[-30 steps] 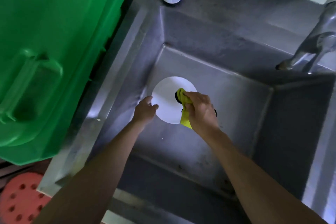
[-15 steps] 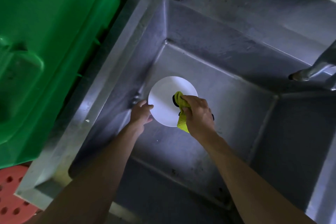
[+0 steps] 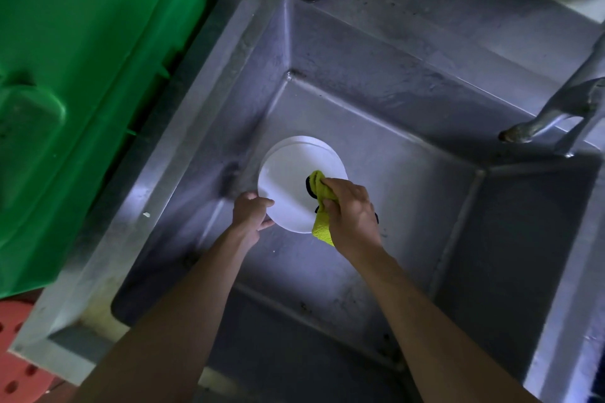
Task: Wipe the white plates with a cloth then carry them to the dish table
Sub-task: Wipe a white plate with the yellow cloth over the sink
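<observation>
Fingers of the left hand (image 3: 251,213) pinch the near-left rim of the top white plate (image 3: 291,180), tilting it up off a second plate (image 3: 302,140) whose edge peeks out beneath, low in the sink (image 3: 376,127) toward its left wall. The right hand (image 3: 352,211) clutches a bunched yellow cloth (image 3: 320,188) pressed to the plate's right side. Wiping looks under way, not finished; at least one more plate likely awaits the cloth, and carrying to the dish table, which is out of view, is not yet begun.
</observation>
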`<action>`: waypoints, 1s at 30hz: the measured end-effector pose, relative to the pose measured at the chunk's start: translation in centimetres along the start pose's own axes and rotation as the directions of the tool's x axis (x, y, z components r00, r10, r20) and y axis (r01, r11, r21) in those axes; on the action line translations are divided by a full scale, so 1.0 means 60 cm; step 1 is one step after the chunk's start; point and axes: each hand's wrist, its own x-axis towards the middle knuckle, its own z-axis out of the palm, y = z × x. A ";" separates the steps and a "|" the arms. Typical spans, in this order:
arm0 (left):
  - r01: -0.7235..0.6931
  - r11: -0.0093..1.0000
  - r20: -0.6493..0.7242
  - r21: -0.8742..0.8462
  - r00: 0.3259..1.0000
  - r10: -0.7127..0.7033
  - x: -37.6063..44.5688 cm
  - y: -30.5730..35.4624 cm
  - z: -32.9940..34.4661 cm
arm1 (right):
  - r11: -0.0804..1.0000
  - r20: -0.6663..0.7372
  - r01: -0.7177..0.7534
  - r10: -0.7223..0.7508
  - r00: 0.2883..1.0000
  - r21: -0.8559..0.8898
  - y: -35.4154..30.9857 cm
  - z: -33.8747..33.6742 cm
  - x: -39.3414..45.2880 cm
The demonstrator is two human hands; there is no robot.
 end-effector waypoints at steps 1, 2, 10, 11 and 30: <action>0.010 1.000 0.015 -0.008 1.000 -0.009 -0.003 -0.002 0.000 | 1.000 -0.002 -0.001 0.001 1.000 0.001 0.000 0.000 -0.003; 0.022 1.000 0.029 -0.017 0.999 -0.021 -0.005 -0.003 0.001 | 1.000 -0.003 -0.001 0.001 1.000 0.001 0.001 -0.001 -0.006; 0.095 0.994 0.232 -0.046 0.969 -0.082 -0.043 -0.002 -0.009 | 1.000 -0.035 -0.006 0.006 0.999 0.013 -0.004 -0.001 -0.038; 0.109 0.992 0.271 -0.057 0.958 -0.090 -0.050 -0.001 -0.013 | 1.000 -0.039 -0.005 0.006 0.999 0.019 -0.007 -0.002 -0.043; -0.131 0.991 0.446 -0.011 0.886 0.122 -0.285 0.031 -0.134 | 0.992 -0.181 0.109 -0.096 0.979 0.060 -0.164 -0.082 -0.197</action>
